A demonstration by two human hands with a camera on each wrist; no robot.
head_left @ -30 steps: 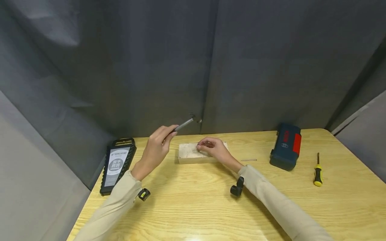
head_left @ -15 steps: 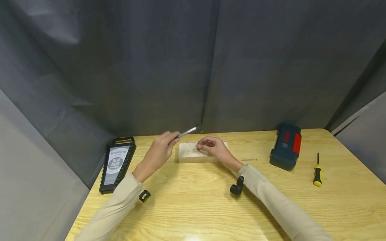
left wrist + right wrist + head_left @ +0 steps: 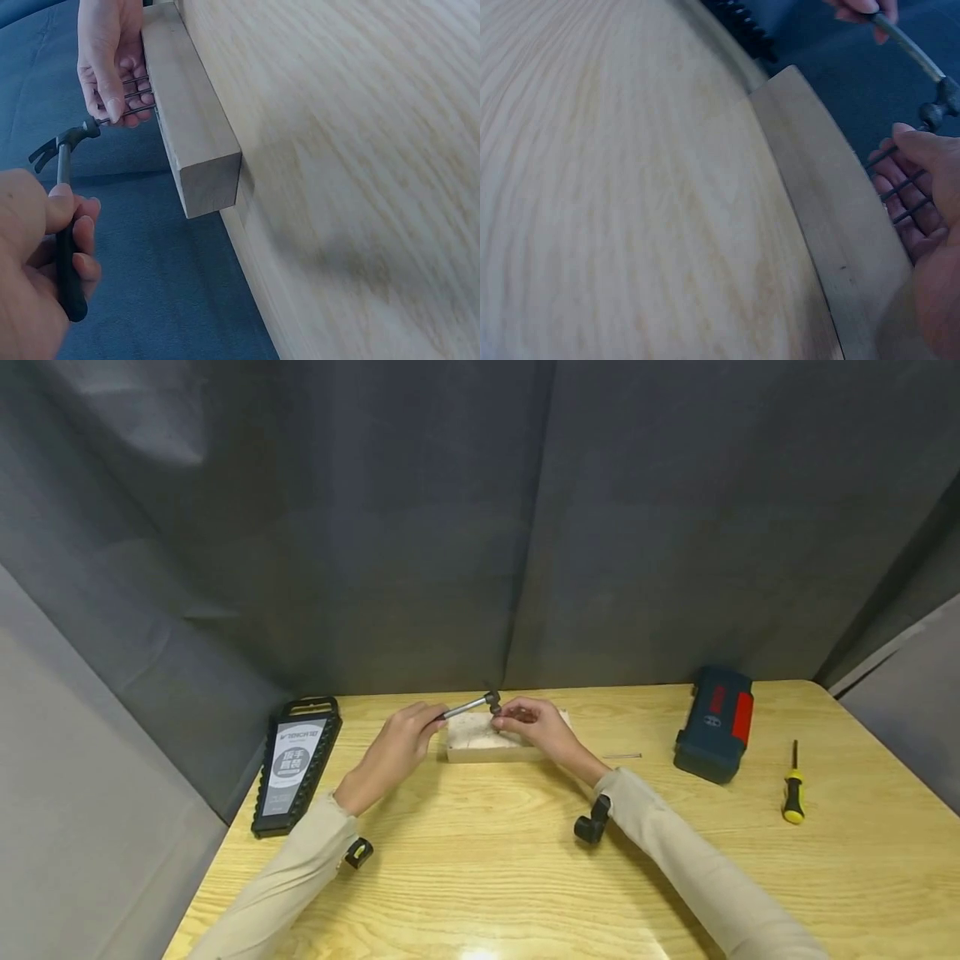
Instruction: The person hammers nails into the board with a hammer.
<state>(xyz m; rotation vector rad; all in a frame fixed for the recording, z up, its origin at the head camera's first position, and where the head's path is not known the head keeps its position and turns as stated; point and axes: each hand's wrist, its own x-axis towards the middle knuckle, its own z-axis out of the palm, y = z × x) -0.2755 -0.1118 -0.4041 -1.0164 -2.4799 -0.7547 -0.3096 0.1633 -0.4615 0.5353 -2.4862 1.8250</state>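
Observation:
My left hand (image 3: 392,747) grips a small claw hammer (image 3: 467,707) by its black handle, which shows clearly in the left wrist view. The hammer head (image 3: 73,136) is at the top of a nail (image 3: 135,112), touching or nearly so. That nail is pinched between the thumb and finger of my right hand (image 3: 547,735). Its lower end meets the face of a pale wooden block (image 3: 480,754). Two more nails stand in the block beside it, a second nail (image 3: 907,182) and a third nail (image 3: 915,209), with right-hand fingers behind them.
A loose nail (image 3: 622,756) lies on the wooden table (image 3: 480,860) right of the block. Farther right are a dark blue and red case (image 3: 708,727) and a yellow-black screwdriver (image 3: 792,793). A black wrench-set holder (image 3: 292,768) lies at left. Grey cloth (image 3: 420,527) hangs behind.
My left hand has lowered the hammer, bringing its head down from above the block to the pinched nail. The right hand has stayed in place on the block.

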